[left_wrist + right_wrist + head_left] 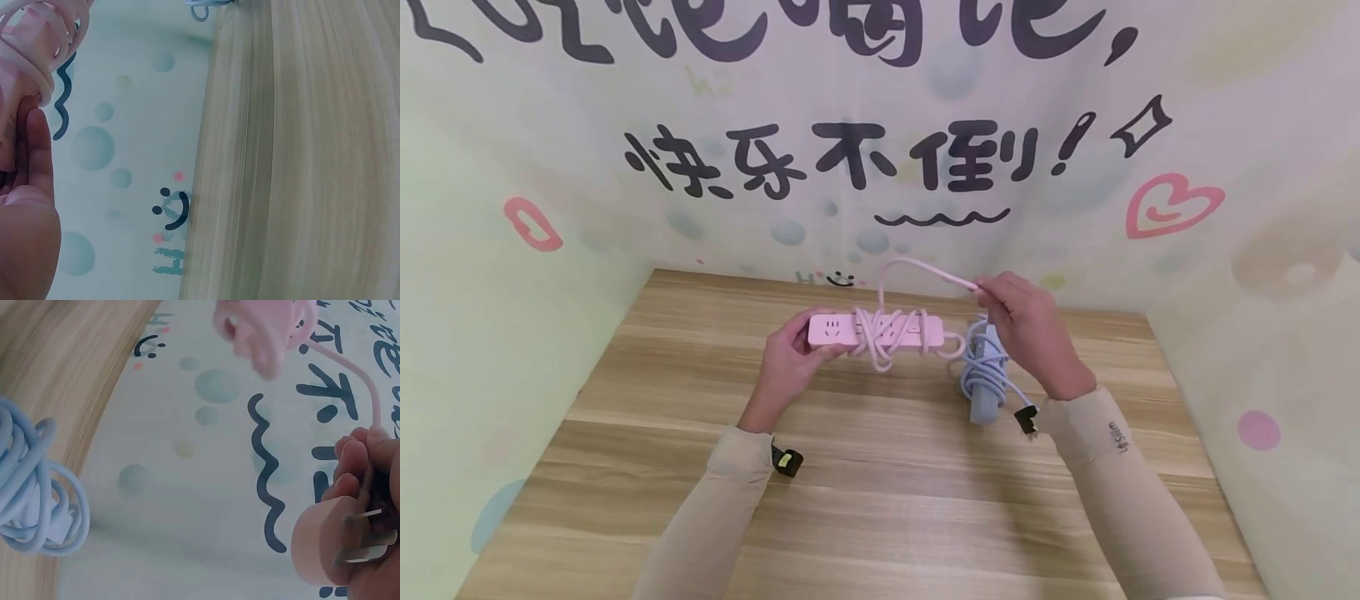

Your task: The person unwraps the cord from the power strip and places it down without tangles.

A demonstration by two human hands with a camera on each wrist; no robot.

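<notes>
A pink power strip is held up above the table, its own pink cord wound around its middle. My left hand grips the strip's left end, thumb along its lower edge. Off to the right, my right hand pinches the free length of cord, which arches up from the strip. In the right wrist view the pink plug, with metal prongs, sits by the palm of that hand. Below the right hand, a blue power strip with its blue cord wrapped around it rests on the table.
The wood-grain table meets a printed cloth backdrop at the back and on both sides. Small black wrist devices are strapped at both sleeves. The blue strip stands close to the right forearm.
</notes>
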